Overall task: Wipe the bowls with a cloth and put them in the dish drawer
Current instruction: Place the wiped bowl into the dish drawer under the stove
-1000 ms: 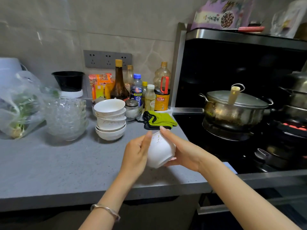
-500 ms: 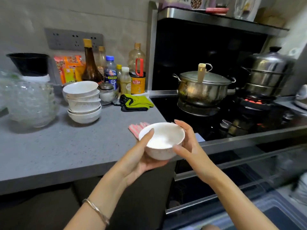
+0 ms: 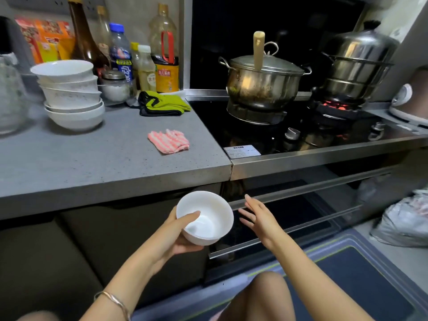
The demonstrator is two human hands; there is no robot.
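My left hand (image 3: 179, 235) grips a white bowl (image 3: 206, 216) below the counter's front edge, thumb over the rim and fingers under the base. My right hand (image 3: 258, 216) is off the bowl, just to its right, fingers straight and spread, in front of the dark drawer front (image 3: 289, 205) under the stove. A pink striped cloth (image 3: 169, 141) lies crumpled on the grey counter (image 3: 92, 158). A stack of several white bowls (image 3: 71, 93) stands at the counter's back left.
Bottles and jars (image 3: 143, 59) line the wall. A green and black cloth (image 3: 162, 104) lies by the stove. A lidded steel pot (image 3: 264, 79) and a steamer (image 3: 356, 66) over a lit burner sit on the hob. Glass bowls (image 3: 9, 93) stand far left. A blue mat (image 3: 347, 286) covers the floor.
The bowl has come down from counter height to below the counter edge. My right hand has let go of it and now hovers open beside it. The view has tilted downward.
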